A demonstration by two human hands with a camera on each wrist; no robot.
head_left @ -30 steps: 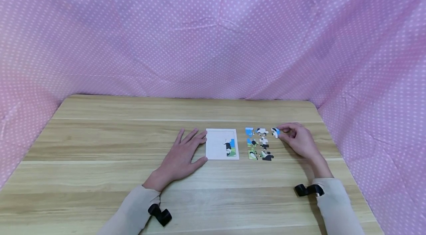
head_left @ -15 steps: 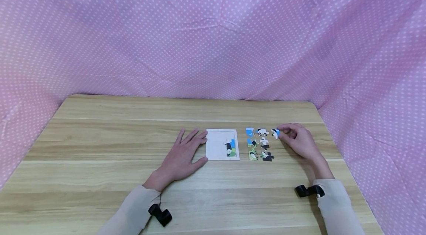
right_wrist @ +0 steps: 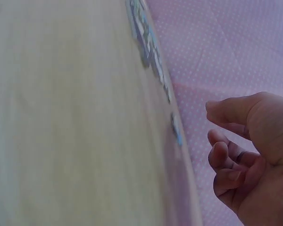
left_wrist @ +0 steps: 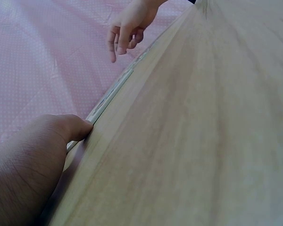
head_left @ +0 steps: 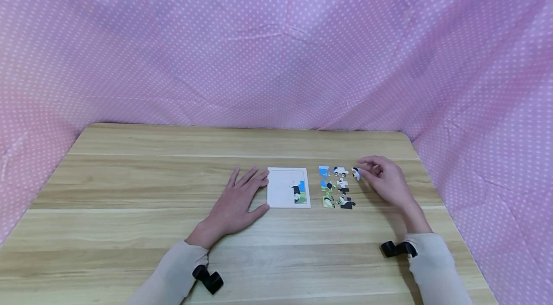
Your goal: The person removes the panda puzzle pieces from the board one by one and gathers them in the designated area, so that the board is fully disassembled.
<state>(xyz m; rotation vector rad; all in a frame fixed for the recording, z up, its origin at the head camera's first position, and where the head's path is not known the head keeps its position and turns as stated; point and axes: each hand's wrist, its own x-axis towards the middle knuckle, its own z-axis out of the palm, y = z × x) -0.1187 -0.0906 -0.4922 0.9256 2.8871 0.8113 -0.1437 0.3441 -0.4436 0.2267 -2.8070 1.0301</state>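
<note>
A white puzzle board (head_left: 281, 189) lies on the table, with one panda piece (head_left: 300, 192) set in its lower right. My left hand (head_left: 235, 201) is spread flat, its fingertips and thumb at the board's left edge. To the right of the board lie several loose jigsaw pieces (head_left: 340, 171) printed with pandas, grass and sky. One jigsaw piece (head_left: 355, 173) sits apart at the far right of the group. Just above and beside it hovers my right hand (head_left: 386, 181). In the right wrist view that hand's loosely bent fingers hold nothing, and the separate piece (right_wrist: 176, 129) rests on the table.
The wooden table (head_left: 129, 180) stretches out around the board and pieces. A pink dotted cloth (head_left: 276, 45) hangs behind it and at its sides. Black wrist cameras (head_left: 208, 279) sit on both sleeves.
The right hand has let go of the separate jigsaw piece and lifted slightly off it. That piece has shifted a little to the left. The left hand stays in place on the board.
</note>
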